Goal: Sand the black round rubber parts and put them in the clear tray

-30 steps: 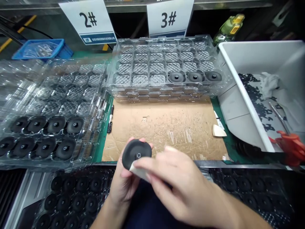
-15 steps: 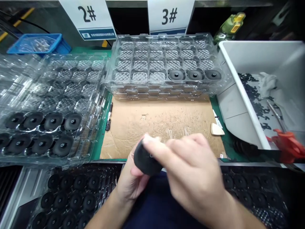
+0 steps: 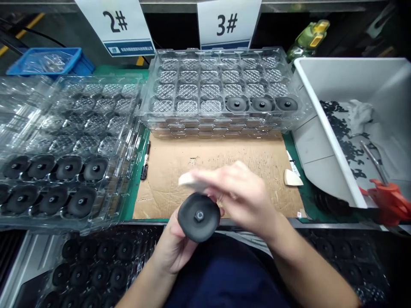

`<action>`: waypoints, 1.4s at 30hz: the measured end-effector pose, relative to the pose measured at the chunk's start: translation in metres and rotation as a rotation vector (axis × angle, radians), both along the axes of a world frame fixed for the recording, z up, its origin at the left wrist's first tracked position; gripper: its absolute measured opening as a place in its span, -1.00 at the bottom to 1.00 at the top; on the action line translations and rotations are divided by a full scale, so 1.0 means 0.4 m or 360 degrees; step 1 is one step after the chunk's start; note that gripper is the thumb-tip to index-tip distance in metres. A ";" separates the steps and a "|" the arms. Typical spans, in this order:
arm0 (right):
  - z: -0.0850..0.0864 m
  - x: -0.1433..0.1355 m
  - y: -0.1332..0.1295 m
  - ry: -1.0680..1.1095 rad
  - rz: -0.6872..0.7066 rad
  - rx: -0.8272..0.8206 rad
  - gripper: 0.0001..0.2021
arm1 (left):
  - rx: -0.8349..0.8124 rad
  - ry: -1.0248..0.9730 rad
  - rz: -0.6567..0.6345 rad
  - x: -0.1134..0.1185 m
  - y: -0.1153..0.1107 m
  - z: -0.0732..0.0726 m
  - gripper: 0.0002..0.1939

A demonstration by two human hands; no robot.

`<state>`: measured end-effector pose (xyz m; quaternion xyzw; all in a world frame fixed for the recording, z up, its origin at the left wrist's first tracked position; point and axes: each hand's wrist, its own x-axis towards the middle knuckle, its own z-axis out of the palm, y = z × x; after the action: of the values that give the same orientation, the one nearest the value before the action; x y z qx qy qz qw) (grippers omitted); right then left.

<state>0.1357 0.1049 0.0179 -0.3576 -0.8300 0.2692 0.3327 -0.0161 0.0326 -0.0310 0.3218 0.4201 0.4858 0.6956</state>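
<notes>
My left hand (image 3: 172,246) grips a round black part (image 3: 205,222) by its edge, thumb at the near side. The part's dished face, with a small hub in its middle, is turned up toward me. Just above it, my right hand (image 3: 242,196) pinches a pale, sponge-like piece (image 3: 189,179); motion blurs both, so the piece's exact kind is unclear. Under the hands lies a sheet of brown cardboard (image 3: 170,171). A similar cream wedge (image 3: 292,178) rests at the cardboard's right edge.
Behind the cardboard, stacked clear trays (image 3: 210,122) hold several black parts in the front row. Another clear tray (image 3: 123,171) with such parts is on the left. To the right are a white bin (image 3: 334,145) with black scraps and red-handled pliers (image 3: 390,199). A marker (image 3: 145,160) lies left.
The black part has turned from its smooth side to its hubbed face. My right hand has risen off it and moved slightly away, showing the pale piece.
</notes>
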 end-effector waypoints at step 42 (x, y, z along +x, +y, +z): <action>-0.171 0.200 0.015 0.0396 -0.0956 -0.0751 -0.67 | 0.0914 0.1139 -0.0331 0.100 0.262 0.029 0.16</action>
<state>0.2158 0.1108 -0.0505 -0.6156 -0.5571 0.3845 0.4034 0.0239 0.1375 -0.0196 0.6891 0.4476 0.3685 0.4348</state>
